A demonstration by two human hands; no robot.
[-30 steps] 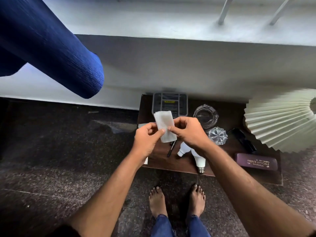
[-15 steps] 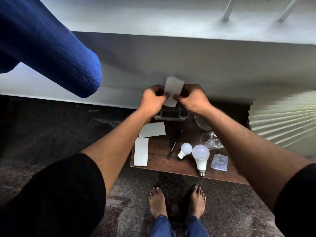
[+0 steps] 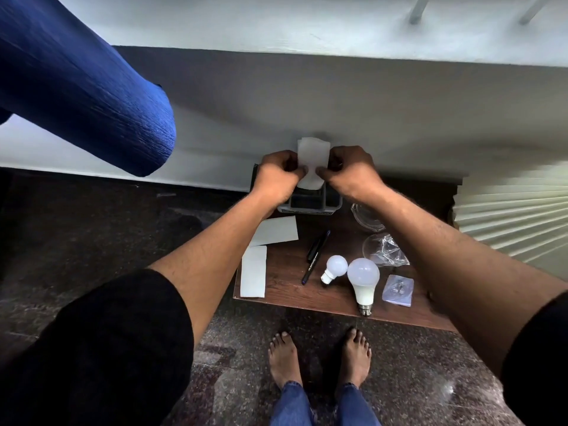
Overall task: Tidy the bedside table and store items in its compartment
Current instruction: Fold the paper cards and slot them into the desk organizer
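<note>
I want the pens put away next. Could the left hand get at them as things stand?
Likely yes, once freed: the left hand pinches the white paper with the right hand, but the pens lie uncovered on the table.

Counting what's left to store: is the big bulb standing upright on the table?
No, the big bulb lies on its side on the table, its metal base pointing toward the near edge.
</note>
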